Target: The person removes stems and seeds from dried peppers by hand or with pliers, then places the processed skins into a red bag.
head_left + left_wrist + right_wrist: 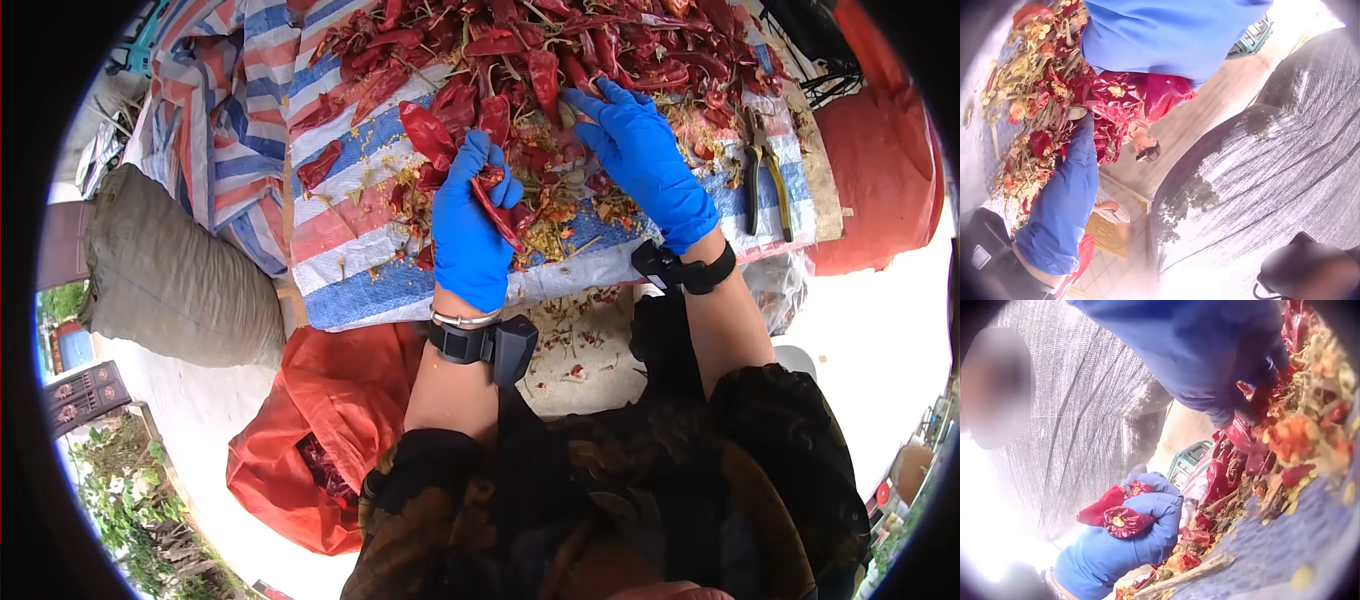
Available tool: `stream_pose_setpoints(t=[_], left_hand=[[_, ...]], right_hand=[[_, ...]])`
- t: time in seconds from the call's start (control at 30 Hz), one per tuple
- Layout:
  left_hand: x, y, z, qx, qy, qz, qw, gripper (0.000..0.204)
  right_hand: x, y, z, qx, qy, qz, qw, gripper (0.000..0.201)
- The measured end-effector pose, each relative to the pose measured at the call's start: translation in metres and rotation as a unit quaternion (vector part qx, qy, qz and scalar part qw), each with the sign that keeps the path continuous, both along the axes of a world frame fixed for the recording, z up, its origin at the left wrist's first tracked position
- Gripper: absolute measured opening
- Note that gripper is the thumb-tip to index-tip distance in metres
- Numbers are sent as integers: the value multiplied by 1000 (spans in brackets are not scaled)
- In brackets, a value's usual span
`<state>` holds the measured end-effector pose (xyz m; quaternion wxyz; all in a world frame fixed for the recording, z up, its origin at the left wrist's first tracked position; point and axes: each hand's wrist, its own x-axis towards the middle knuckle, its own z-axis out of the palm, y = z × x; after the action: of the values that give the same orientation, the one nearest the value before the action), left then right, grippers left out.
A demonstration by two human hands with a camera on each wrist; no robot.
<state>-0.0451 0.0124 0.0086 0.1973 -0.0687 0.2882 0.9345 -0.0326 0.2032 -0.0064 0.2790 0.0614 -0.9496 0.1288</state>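
Note:
My blue-gloved left hand (pixel 472 240) grips dried red chili peppers (pixel 497 217) over the near part of the heap. In the right wrist view, wrinkled chili ends (pixel 1127 522) stick out from between its curled fingers. To the right, my gloved right hand (pixel 650 165) reaches into the chili heap (pixel 640 55) with its fingers extended and apart. Its fingertips are right at the chilies, partly hidden among them in the right wrist view. Loose seeds, stems and torn chili bits (pixel 570 225) lie below and between both hands.
A striped plastic sheet (pixel 350 300) covers the work surface. Pliers (pixel 768 180) with yellow-and-black handles lie at its right. A red sack (pixel 320 400) holding chilies stands front left, near a full grey sack (pixel 180 270). Another red sack (pixel 880 180) is at right. People sit beyond.

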Motion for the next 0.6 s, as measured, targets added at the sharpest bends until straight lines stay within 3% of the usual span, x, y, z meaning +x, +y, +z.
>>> stream_pose_setpoints(t=[0.07,0.1,0.17,0.2,0.23,0.27,0.3,0.37,0.43,0.53,0.6], left_hand=[[0,0,-4,-5,3,-4,1000,7],[1,0,-6,-22,15,-10,1000,11],[2,3,-8,-39,28,-12,999,16],[4,8,-5,-94,20,-4,995,15],[8,11,-3,-151,11,5,988,14],[9,13,-1,-127,10,-4,992,18],[11,15,-2,-130,8,-3,991,18],[13,18,-7,-99,-1,-1,995,23],[13,15,-3,-66,29,-32,997,23],[14,13,2,-56,43,-32,997,17],[10,8,-3,-12,-23,5,1000,21]], right_hand=[[2,2,13,-229,-13,74,971,27],[4,0,16,-229,-13,75,971,27],[9,-6,22,-455,-21,87,886,19],[12,-10,27,-455,-22,88,886,19],[16,-17,32,-563,-59,92,819,18],[18,-22,34,-661,-94,93,738,17],[20,-25,32,-664,-95,93,736,17],[24,-30,29,-690,-191,122,688,16],[28,-36,32,-699,-221,93,674,18],[32,-35,38,-668,-227,145,693,29],[34,-31,45,-649,-211,158,714,32]])
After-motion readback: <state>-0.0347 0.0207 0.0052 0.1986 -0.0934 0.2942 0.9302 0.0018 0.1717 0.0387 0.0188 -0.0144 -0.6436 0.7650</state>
